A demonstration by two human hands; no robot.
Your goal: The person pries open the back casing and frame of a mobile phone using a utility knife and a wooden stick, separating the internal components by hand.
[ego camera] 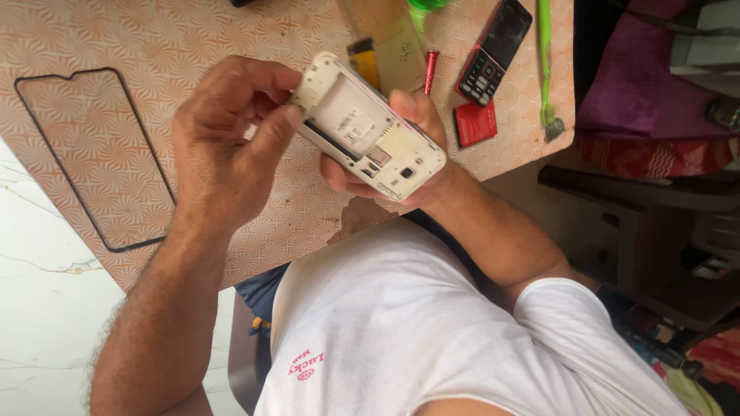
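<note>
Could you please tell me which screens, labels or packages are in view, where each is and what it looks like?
Screen protector glass: flat on the patterned table, left; clear, black-edged rectangle.
Keypad phone: on the table, top right; black and red, dark screen.
White label: inside the opened white phone, held by left hand and right hand.

A white phone with its back cover off is held over the patterned table. It is gripped underneath by the right hand, and its top corner is pinched by the left hand. A thin black screen frame is laid flat on the table, and a red and black keypad phone, a small red card and a red screw bit are seen farther back.
</note>
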